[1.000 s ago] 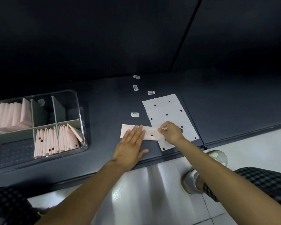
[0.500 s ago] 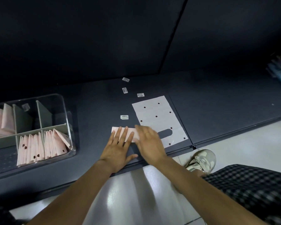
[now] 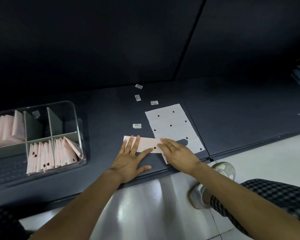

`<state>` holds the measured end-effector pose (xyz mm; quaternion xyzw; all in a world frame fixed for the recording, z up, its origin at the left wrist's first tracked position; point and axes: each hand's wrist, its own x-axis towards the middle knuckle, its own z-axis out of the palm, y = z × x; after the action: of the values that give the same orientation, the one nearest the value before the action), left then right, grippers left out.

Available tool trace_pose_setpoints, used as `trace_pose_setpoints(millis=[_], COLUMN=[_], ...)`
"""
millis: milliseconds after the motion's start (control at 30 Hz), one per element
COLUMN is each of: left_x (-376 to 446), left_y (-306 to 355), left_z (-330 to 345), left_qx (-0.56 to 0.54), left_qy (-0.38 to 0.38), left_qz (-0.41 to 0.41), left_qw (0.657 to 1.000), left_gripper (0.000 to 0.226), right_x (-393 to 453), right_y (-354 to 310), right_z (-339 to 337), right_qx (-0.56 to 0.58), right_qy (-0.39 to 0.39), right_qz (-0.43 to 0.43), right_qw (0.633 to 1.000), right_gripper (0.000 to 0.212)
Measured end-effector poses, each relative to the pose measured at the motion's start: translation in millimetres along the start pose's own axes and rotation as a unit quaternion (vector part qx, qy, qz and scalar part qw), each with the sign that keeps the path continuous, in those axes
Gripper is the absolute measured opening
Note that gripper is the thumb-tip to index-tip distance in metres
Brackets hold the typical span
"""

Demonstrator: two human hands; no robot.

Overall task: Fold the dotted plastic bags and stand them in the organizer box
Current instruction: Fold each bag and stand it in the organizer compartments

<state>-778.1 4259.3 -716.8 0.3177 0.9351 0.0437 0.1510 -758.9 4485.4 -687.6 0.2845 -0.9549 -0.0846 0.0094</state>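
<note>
My left hand (image 3: 130,161) lies flat with its fingers straight and spread. The fingertips press on the left part of the folded strip (image 3: 142,144), a pink dotted bag folded into a long narrow band; the thumb points right along the strip's near edge. My right hand (image 3: 177,152) is also flat, fingers straight and close together, pressing the right end of the same strip. A ring (image 3: 171,146) sits on one finger of this hand.

The strip lies on the dark grey counter (image 3: 102,135), near its front edge. Its right end overlaps the near corner of the flat bag (image 3: 173,127), an unfolded white sheet with dark dots and a handle cutout, lying just behind my right hand.

The organizer box (image 3: 76,122), clear with grey dividers, stands at the left of the counter, well apart from the strip. Folded bags (image 3: 50,153) stand upright in its two near compartments; more fill a far-left compartment, cut off by the frame edge.

Four small labels (image 3: 137,125) lie loose on the counter behind the strip. Below the counter edge is a pale tiled floor (image 3: 145,205), with one shoe (image 3: 222,168) visible.
</note>
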Motion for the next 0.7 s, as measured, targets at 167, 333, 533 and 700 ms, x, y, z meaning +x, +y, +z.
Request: trace_pose_setpoints(millis=[167, 333, 533, 700], left_x=[0, -10, -28, -33], left_y=[7, 20, 24, 14], left_z=[-9, -22, -22, -10], left_qx=[-0.058, -0.02, -0.092, -0.196], left_qy=[-0.011, 0.093, 0.183, 0.156], left_qz=[-0.024, -0.047, -0.022, -0.052], left_qw=[0.998, 0.994, 0.979, 0.967], left_gripper=[0.061, 0.051, 0.029, 0.015], right_x=[17, 21, 14, 7], right_y=[3, -12, -61, -50], right_z=[-10, -23, -28, -16], right_qx=[-0.042, 0.026, 0.205, 0.37], right_qy=[0.024, 0.106, 0.134, 0.02], right_qz=[-0.033, -0.043, -0.011, 0.141], right_qw=[0.998, 0.993, 0.969, 0.918], right_gripper=[0.038, 0.007, 0.014, 0.023])
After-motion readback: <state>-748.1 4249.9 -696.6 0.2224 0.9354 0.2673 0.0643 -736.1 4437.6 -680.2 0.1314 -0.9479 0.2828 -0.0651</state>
